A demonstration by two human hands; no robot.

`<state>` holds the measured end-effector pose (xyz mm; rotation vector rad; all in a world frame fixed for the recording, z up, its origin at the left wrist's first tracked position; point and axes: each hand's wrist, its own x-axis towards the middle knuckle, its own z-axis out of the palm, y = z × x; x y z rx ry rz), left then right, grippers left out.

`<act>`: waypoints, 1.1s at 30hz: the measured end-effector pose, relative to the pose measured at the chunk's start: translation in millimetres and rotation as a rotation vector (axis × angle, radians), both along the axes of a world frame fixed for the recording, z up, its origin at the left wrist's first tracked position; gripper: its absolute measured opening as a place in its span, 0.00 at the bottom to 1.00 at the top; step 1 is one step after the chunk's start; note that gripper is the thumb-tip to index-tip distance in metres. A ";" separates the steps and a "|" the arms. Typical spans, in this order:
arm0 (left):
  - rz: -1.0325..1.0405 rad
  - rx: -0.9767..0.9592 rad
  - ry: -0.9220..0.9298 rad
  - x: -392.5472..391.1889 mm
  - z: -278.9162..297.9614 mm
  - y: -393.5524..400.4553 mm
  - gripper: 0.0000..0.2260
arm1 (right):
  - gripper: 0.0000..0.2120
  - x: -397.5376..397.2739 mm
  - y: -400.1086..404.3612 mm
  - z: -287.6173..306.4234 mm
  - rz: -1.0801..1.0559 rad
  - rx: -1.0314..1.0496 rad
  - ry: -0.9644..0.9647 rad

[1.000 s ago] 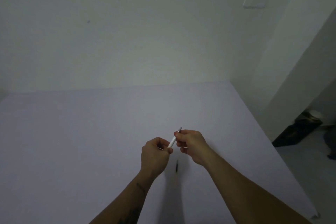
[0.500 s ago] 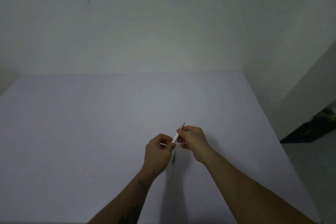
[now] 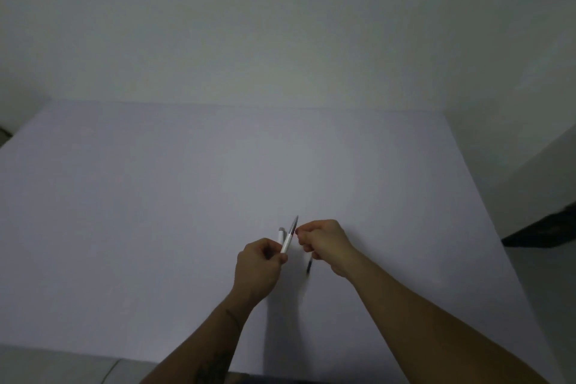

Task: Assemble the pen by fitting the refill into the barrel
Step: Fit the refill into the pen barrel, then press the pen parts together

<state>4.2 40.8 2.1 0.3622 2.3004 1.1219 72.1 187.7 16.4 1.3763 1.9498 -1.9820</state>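
My left hand (image 3: 258, 271) grips the lower end of a white pen barrel (image 3: 288, 240), which slants up and to the right and ends in a grey pointed tip. A second short white piece (image 3: 281, 234) sticks up just left of the barrel, behind my left fingers. My right hand (image 3: 325, 245) is right of the barrel with its fingers pinched together, a small gap away from the tip. I cannot make out anything between those fingers. A small dark slim part (image 3: 308, 267) lies on the table below my right hand.
The work takes place over a pale lilac table (image 3: 156, 212) that stands against a white wall. Its right edge drops to a floor with a dark object (image 3: 542, 232) at the far right.
My right hand has let go of the barrel's tip end and moved slightly right. The barrel now stands steeper in my left hand, and the short white piece has come into sight.
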 end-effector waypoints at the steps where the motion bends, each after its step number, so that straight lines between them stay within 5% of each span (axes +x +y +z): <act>1: 0.019 -0.025 0.003 -4.0 -2.8 -4.9 0.06 | 0.07 -4.3 -0.5 -4.3 0.036 0.058 -0.025; 7: 0.091 -0.110 0.009 -22.9 -12.4 -28.3 0.04 | 0.14 -40.9 -10.1 -30.7 0.231 0.414 -0.186; 15: 0.124 -0.149 -0.019 -37.0 -17.2 -49.4 0.05 | 0.09 -65.9 -32.2 -45.6 0.354 0.635 -0.322; 18: 0.117 -0.145 -0.024 -39.7 -17.3 -53.9 0.03 | 0.08 -67.0 -31.0 -44.1 0.320 0.540 -0.277; 24: 0.093 -0.118 -0.033 -42.5 -13.7 -48.5 0.02 | 0.07 -71.7 -13.4 -25.0 -0.191 0.099 0.078; 33: 0.042 -0.106 -0.005 -41.9 -9.9 -35.9 0.02 | 0.08 -66.2 -7.7 -8.0 -0.320 -0.006 0.188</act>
